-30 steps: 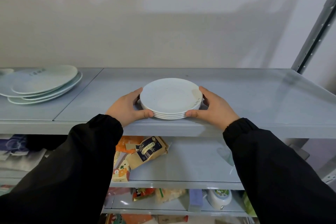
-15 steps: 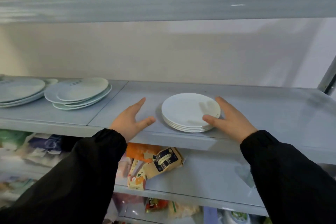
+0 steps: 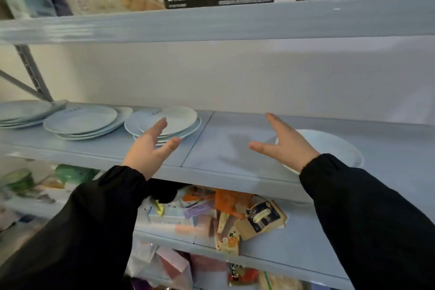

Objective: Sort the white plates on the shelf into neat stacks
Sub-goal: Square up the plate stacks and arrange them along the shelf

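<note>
The left hand (image 3: pixel 150 148) and right hand (image 3: pixel 284 146) are held spread, empty; the askew plate pile (image 3: pixel 181 117), left on the shelf (image 3: pixel 235 148), should be cupped at both rims and squared gently.

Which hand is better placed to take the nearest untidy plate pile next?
Probably the left. The left hand, open, hovers right at the untidy plate pile; the right hand, also open, is off by the neat stack.

Bare shelf (image 3: pixel 223 158) btw messy plate stack (image 3: pixel 179 120) & rt stack (image 3: pixel 329 146); upper shelf (image 3: pixel 235 21) caps headroom.
</note>
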Demonstrator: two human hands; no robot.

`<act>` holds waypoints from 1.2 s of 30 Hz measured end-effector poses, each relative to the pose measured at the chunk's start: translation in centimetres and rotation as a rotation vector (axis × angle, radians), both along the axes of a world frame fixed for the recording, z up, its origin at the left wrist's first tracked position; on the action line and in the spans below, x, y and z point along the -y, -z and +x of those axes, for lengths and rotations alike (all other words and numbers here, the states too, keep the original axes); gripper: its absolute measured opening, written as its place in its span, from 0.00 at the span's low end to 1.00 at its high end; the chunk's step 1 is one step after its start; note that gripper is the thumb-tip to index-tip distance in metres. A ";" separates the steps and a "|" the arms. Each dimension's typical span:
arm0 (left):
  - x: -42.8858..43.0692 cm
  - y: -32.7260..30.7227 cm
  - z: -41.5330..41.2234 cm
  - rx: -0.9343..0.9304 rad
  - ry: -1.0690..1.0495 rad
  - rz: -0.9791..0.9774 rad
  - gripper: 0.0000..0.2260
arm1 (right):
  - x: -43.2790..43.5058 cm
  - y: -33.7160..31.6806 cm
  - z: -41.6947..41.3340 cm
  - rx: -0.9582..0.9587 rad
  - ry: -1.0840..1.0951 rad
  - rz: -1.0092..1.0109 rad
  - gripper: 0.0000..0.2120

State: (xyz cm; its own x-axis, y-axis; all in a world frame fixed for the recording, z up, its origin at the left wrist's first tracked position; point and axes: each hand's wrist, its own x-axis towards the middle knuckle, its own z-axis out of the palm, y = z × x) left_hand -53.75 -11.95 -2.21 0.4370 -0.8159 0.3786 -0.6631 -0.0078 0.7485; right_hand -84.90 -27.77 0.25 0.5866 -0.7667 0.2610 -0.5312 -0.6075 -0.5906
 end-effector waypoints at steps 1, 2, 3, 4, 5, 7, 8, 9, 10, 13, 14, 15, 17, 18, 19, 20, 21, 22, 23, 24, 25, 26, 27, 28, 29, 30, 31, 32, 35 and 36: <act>-0.5 -0.1 1.3 -0.006 -0.006 0.001 0.46 | -0.3 0.1 1.5 -0.004 -0.002 -0.001 0.51; -0.9 -0.1 2.7 -0.016 -0.009 0.000 0.46 | -0.6 0.1 2.9 -0.003 -0.004 0.005 0.51; -1.3 0.0 4.0 -0.026 -0.010 -0.002 0.45 | -0.8 0.3 4.3 0.003 -0.007 0.016 0.51; -1.7 0.0 5.3 -0.032 -0.011 -0.001 0.45 | -1.1 0.5 5.6 0.007 -0.009 0.025 0.51; -1.9 0.0 6.4 -0.030 -0.009 0.002 0.45 | -1.3 0.7 6.9 0.011 -0.012 0.029 0.51; -2.3 0.1 8.6 -0.020 -0.013 0.008 0.46 | -1.7 1.1 9.3 0.009 -0.009 0.030 0.50; -2.4 0.1 9.5 -0.023 -0.017 0.003 0.46 | -1.9 1.2 10.4 0.008 -0.006 0.032 0.51; -2.5 0.2 10.4 -0.034 -0.021 -0.008 0.45 | -2.0 1.3 11.5 0.005 -0.003 0.037 0.51; -2.6 0.3 11.3 -0.053 -0.024 -0.017 0.45 | -2.1 1.4 12.5 0.003 0.000 0.044 0.51; -2.5 1.0 13.8 -0.091 -0.042 -0.021 0.45 | -2.3 1.9 15.4 0.000 0.007 0.076 0.51; -2.3 1.2 14.5 -0.093 -0.051 -0.014 0.46 | -2.4 2.1 16.2 0.001 0.009 0.089 0.51; -2.0 1.5 15.3 -0.097 -0.057 -0.003 0.47 | -2.4 2.2 17.0 0.002 0.011 0.101 0.51; -1.5 1.9 16.5 -0.104 -0.065 0.019 0.47 | -2.7 2.2 18.5 0.009 0.010 0.117 0.50; -1.2 2.2 17.0 -0.111 -0.067 0.028 0.47 | -2.8 2.2 19.1 0.014 0.003 0.117 0.49; -0.9 2.5 17.5 -0.118 -0.064 0.031 0.46 | -2.9 2.1 19.6 0.020 -0.005 0.115 0.46; -0.6 2.7 17.9 -0.122 -0.060 0.032 0.46 | -3.0 2.0 20.1 0.028 -0.013 0.113 0.43; -0.3 3.0 18.3 -0.118 -0.052 0.037 0.46 | -3.1 2.0 20.5 0.039 -0.022 0.112 0.41; 0.0 3.2 18.7 -0.113 -0.042 0.043 0.45 | -2.9 2.0 20.9 0.053 -0.027 0.115 0.40; 0.5 3.4 19.1 -0.115 -0.033 0.051 0.44 | -2.6 2.1 21.2 0.064 -0.027 0.121 0.40; 0.9 3.4 19.4 -0.122 -0.022 0.054 0.43 | -2.6 2.1 21.5 0.071 -0.030 0.124 0.39; 1.3 3.6 19.7 -0.131 -0.015 0.056 0.42 | -2.5 2.1 21.9 0.077 -0.033 0.128 0.38; 1.7 3.6 19.9 -0.129 -0.007 0.054 0.42 | -2.3 2.1 22.2 0.082 -0.032 0.139 0.38; 2.1 3.6 20.1 -0.125 0.002 0.058 0.41 | -2.0 2.3 22.6 0.087 -0.031 0.154 0.38; 2.4 3.6 20.3 -0.124 0.014 0.065 0.43 | -1.8 2.4 22.9 0.091 -0.031 0.168 0.38; 2.9 3.7 20.5 -0.136 0.026 0.071 0.45 | -1.3 2.6 23.4 0.104 -0.035 0.173 0.39; 3.2 3.7 20.7 -0.152 0.036 0.082 0.48 | -1.0 2.9 23.8 0.109 -0.037 0.179 0.39; 3.6 3.7 20.9 -0.165 0.044 0.093 0.50 | -0.7 3.2 24.2 0.109 -0.043 0.189 0.42; 4.0 3.8 21.1 -0.165 0.048 0.098 0.50 | -0.4 3.4 24.5 0.101 -0.043 0.201 0.45; 5.0 4.0 21.6 -0.126 0.026 0.103 0.48 | 0.5 4.1 25.3 0.081 -0.019 0.219 0.54; 5.2 3.9 21.8 -0.127 0.018 0.108 0.47 | 0.7 4.3 25.5 0.090 -0.012 0.217 0.54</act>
